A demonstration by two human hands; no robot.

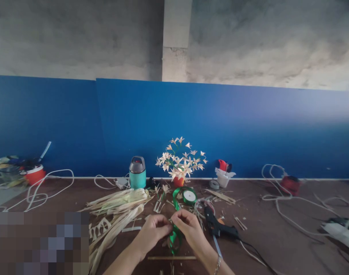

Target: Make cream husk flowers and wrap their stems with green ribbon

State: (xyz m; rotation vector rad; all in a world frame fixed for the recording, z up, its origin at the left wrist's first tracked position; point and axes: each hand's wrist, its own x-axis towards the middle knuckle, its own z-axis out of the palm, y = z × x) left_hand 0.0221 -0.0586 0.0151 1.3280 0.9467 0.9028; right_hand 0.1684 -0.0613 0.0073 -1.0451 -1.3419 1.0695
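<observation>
A shiny green ribbon [175, 241] hangs in loops between my two hands, above the dark table. My left hand [157, 231] is closed in a pinch at its upper part. Close beside it, my right hand [188, 226] pinches the ribbon with thumb and forefinger. Any smaller piece between the fingertips is hidden. Just beyond the hands lies the ribbon spool [189, 196] with its white centre, and ribbon runs from it toward me. A black glue gun [220, 226] rests right of my right hand. Dried husks [117, 225] are spread left of my left hand.
Behind the spool stands a red pot [178, 181] of pale husk flowers [181, 162]. A turquoise container [138, 173] and a white cup [224, 177] flank it. A thin stick [172, 258] lies near me. White cables [289, 210] cross the right side; a blue panel [234, 130] closes the back.
</observation>
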